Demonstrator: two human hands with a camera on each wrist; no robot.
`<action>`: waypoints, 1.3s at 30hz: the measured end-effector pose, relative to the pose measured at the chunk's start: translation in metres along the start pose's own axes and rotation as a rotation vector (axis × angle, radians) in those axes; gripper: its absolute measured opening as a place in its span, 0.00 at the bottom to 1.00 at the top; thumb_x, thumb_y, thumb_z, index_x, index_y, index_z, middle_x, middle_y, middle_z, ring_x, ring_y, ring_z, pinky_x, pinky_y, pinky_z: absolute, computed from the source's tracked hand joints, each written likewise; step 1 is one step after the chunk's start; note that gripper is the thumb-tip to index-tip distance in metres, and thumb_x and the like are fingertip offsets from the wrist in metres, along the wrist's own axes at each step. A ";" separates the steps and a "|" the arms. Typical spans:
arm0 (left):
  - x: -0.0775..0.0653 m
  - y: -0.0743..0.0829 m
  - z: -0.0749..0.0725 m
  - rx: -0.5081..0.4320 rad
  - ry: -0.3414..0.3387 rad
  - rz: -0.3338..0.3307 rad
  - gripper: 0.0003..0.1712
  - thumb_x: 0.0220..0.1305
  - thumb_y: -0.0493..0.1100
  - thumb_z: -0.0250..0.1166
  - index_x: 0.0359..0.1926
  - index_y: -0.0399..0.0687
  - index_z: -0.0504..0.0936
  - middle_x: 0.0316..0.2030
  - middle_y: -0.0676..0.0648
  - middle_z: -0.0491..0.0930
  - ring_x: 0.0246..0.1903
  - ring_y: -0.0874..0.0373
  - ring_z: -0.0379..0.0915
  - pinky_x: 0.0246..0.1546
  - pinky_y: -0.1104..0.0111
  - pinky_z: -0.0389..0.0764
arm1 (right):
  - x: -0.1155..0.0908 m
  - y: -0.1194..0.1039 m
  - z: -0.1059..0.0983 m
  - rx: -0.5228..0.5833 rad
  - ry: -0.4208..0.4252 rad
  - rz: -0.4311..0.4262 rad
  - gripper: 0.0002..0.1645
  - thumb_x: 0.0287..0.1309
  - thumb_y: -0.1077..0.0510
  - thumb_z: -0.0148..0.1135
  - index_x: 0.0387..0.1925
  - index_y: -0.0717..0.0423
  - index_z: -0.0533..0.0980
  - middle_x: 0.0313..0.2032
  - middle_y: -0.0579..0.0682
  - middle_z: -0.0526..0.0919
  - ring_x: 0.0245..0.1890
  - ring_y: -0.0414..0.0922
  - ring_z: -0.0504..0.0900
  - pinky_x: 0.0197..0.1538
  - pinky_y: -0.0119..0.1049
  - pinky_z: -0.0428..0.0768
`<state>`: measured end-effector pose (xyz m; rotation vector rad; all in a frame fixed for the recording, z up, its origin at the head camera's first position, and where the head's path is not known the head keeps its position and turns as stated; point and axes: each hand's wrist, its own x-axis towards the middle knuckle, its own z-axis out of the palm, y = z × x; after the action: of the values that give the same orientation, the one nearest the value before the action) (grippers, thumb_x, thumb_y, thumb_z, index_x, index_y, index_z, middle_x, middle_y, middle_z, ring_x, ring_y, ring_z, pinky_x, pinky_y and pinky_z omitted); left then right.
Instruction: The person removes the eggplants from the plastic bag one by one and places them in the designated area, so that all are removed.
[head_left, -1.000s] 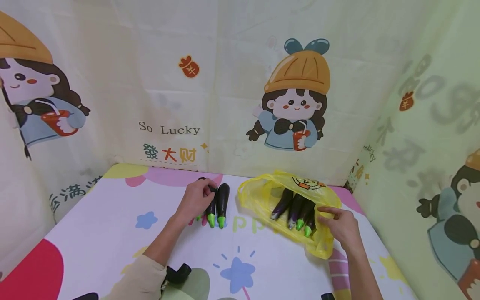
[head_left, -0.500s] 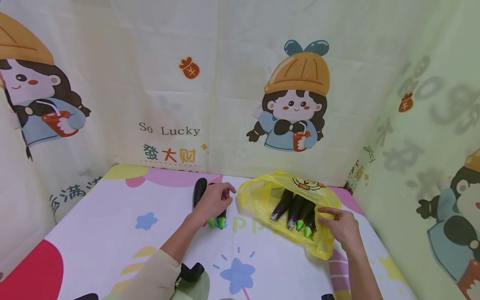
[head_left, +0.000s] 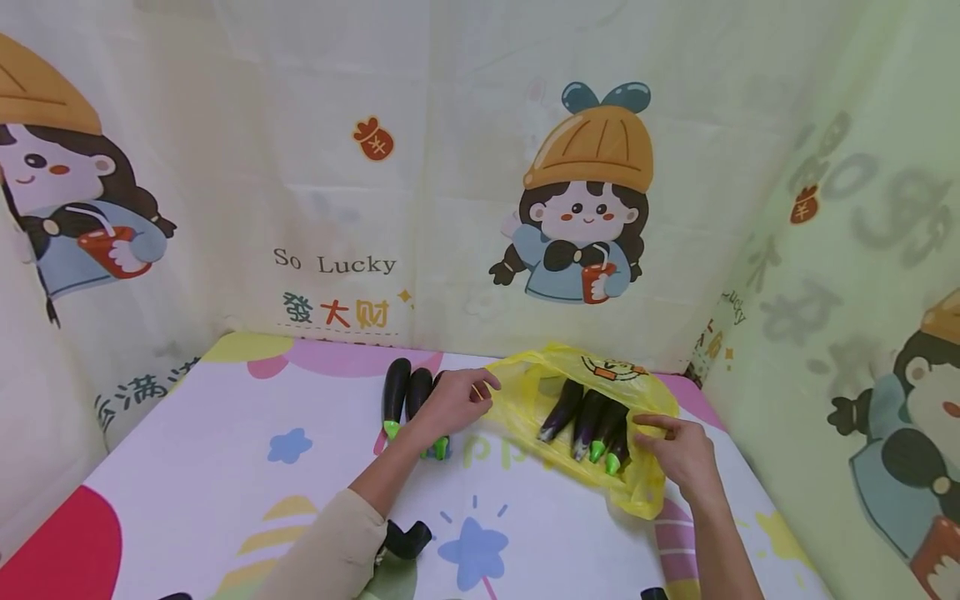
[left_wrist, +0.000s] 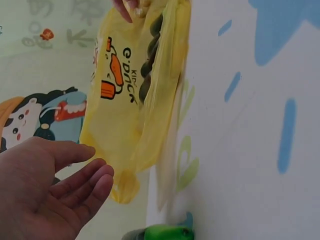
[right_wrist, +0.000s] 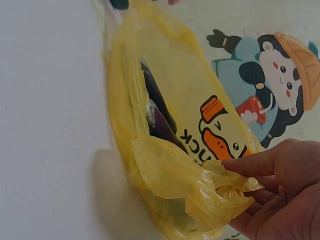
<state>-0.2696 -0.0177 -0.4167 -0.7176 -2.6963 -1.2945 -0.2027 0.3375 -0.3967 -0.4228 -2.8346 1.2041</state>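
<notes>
The yellow bag (head_left: 648, 479) is pinched at its edge by the right hand (head_left: 682, 454), likely so its mouth sits wide. It lies on the table (head_left: 187, 467) with eggplants (head_left: 588, 417) inside, side by side. The left hand (head_left: 456, 404) holds nothing, fingers loose and softly bent near the bag's other end. Its arm (head_left: 390, 483) slants past three loose eggplants (head_left: 395, 396).

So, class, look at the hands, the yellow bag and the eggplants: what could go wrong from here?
The right hand pinches just a crumpled bit of the see-through bag, so it might slip or tear.

The bagged eggplants lie close to the open mouth, so they could slide out if it is lifted carelessly.

The left hand reaches past the loose eggplants, so pulling back could knock them.
</notes>
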 end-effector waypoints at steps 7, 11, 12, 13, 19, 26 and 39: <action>0.012 0.006 0.013 0.008 -0.062 0.037 0.12 0.68 0.35 0.66 0.50 0.49 0.86 0.37 0.51 0.84 0.35 0.60 0.78 0.38 0.69 0.81 | 0.000 0.000 0.000 -0.003 0.000 -0.011 0.23 0.66 0.55 0.68 0.60 0.59 0.82 0.61 0.70 0.77 0.51 0.57 0.72 0.35 0.36 0.74; 0.020 0.011 0.021 0.017 -0.097 0.058 0.13 0.66 0.34 0.67 0.50 0.48 0.86 0.37 0.49 0.84 0.35 0.60 0.79 0.39 0.69 0.81 | 0.000 0.001 0.000 -0.009 0.005 -0.006 0.23 0.66 0.55 0.68 0.60 0.58 0.83 0.52 0.66 0.79 0.48 0.55 0.71 0.34 0.36 0.73; 0.022 0.012 0.023 0.020 -0.105 0.059 0.13 0.66 0.34 0.67 0.50 0.48 0.86 0.37 0.49 0.84 0.35 0.60 0.79 0.39 0.69 0.81 | 0.000 0.001 0.000 -0.011 0.006 -0.005 0.23 0.65 0.55 0.68 0.60 0.58 0.83 0.48 0.65 0.78 0.46 0.55 0.70 0.33 0.36 0.72; 0.024 0.013 0.025 0.022 -0.111 0.066 0.13 0.65 0.34 0.67 0.50 0.48 0.86 0.37 0.48 0.84 0.35 0.59 0.80 0.39 0.69 0.81 | 0.000 0.001 0.001 -0.010 0.007 -0.006 0.23 0.65 0.55 0.68 0.60 0.58 0.83 0.48 0.64 0.78 0.46 0.54 0.70 0.33 0.36 0.72; 0.033 0.017 0.038 0.014 -0.134 0.088 0.15 0.63 0.33 0.69 0.50 0.47 0.86 0.38 0.46 0.85 0.37 0.58 0.81 0.38 0.70 0.81 | 0.000 0.001 0.001 0.007 -0.002 -0.007 0.23 0.66 0.55 0.68 0.60 0.59 0.83 0.64 0.70 0.76 0.53 0.58 0.72 0.36 0.36 0.76; 0.041 0.018 0.052 0.010 -0.153 0.074 0.17 0.63 0.33 0.69 0.53 0.43 0.85 0.41 0.41 0.86 0.37 0.57 0.80 0.37 0.70 0.79 | 0.000 0.000 0.001 0.012 -0.002 -0.008 0.23 0.67 0.55 0.68 0.60 0.59 0.83 0.65 0.70 0.75 0.54 0.58 0.73 0.37 0.35 0.77; 0.057 0.027 0.070 0.033 -0.197 0.060 0.19 0.64 0.35 0.70 0.56 0.45 0.85 0.44 0.42 0.87 0.41 0.58 0.79 0.38 0.71 0.78 | -0.001 0.000 0.000 0.004 0.007 -0.021 0.23 0.64 0.55 0.69 0.59 0.59 0.83 0.34 0.53 0.74 0.38 0.50 0.68 0.30 0.36 0.69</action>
<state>-0.2986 0.0709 -0.4281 -0.9617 -2.8151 -1.2223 -0.2019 0.3377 -0.3967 -0.3960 -2.8228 1.2023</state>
